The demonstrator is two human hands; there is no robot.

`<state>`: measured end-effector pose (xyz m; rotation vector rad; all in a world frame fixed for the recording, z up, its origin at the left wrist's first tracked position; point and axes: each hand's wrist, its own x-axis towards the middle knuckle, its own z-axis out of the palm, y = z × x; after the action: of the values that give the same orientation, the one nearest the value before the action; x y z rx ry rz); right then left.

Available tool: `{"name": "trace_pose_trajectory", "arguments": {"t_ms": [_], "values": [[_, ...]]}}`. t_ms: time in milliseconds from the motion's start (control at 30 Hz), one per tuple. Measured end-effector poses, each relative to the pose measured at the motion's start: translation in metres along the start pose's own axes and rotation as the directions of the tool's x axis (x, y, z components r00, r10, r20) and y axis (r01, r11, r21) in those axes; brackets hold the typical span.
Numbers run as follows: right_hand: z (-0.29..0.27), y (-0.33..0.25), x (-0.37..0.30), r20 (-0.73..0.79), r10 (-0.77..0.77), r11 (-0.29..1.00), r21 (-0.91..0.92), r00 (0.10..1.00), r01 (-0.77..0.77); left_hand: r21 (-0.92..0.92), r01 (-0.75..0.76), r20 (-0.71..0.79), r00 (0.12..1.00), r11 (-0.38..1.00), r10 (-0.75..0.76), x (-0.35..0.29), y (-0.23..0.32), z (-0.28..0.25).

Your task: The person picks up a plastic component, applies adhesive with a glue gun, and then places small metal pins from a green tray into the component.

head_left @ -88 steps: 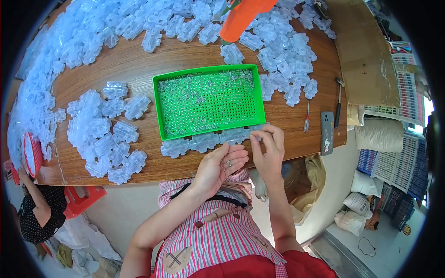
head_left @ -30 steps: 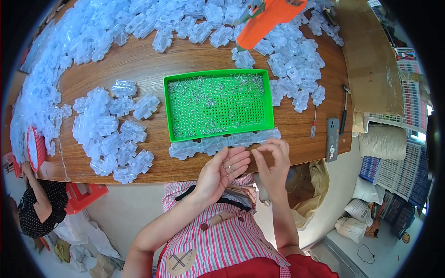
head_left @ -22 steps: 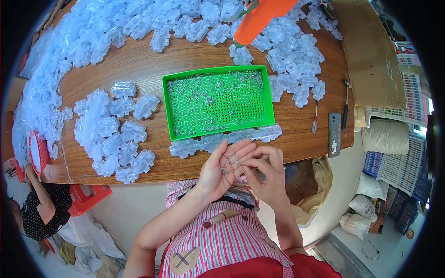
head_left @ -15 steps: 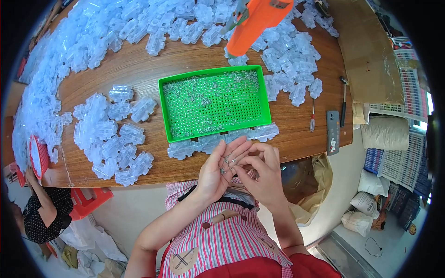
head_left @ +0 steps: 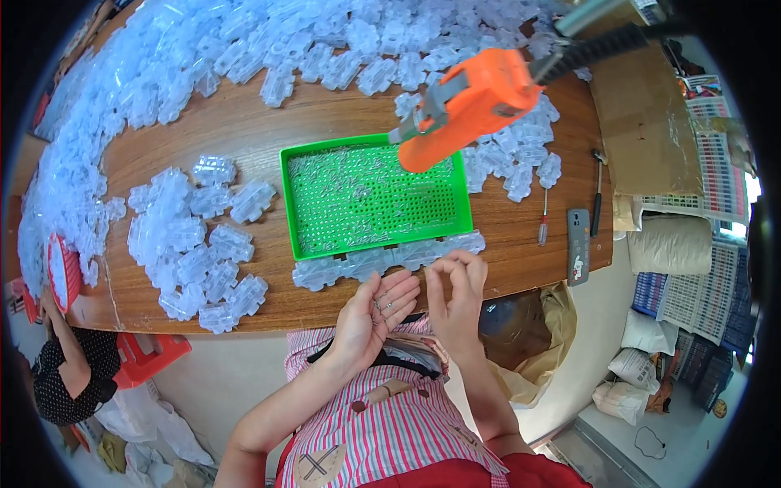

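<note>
Left hand (head_left: 376, 313): palm up, fingers spread, at the table's (head_left: 244, 122) near edge; a few tiny clear parts (head_left: 382, 304) lie on the palm.

Right hand (head_left: 457, 297): just beside the left, fingers curled, tips drawn together above the palm; whether they pinch a part cannot be told.

Green tray (head_left: 370, 195): just beyond both hands, small clear pieces scattered inside.

Row of clear blocks (head_left: 382, 262): along the tray's near side, right fingertips close to it.

Orange tool (head_left: 464, 102): hanging over the tray's far right corner.

Block heap (head_left: 195, 236): left of tray.
</note>
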<state>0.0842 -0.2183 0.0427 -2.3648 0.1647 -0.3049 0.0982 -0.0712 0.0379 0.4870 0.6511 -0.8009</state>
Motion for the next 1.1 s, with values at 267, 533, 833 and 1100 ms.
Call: {"name": "trace_pose_trajectory", "arguments": {"t_ms": [267,533,833,1100], "values": [[0.024,0.005,0.014,0.059,-0.176,0.979,-0.094,0.983,0.181,-0.059,-0.026,0.001,1.0,0.998,0.026,-0.003,0.009,-0.01],[0.026,0.003,0.013,0.077,-0.305,0.922,-0.226,0.949,0.315,-0.065,-0.025,-0.005,1.0,0.998,0.025,-0.005,0.011,-0.01],[0.01,-0.005,0.013,-0.016,-0.088,0.996,-0.007,0.996,0.088,0.007,-0.028,-0.014,1.0,1.0,0.028,-0.007,0.017,-0.011],[-0.01,-0.035,-0.001,0.131,-0.162,0.986,0.063,0.978,0.155,-0.257,0.143,0.279,0.958,0.956,-0.068,-0.005,0.021,-0.007]]}}
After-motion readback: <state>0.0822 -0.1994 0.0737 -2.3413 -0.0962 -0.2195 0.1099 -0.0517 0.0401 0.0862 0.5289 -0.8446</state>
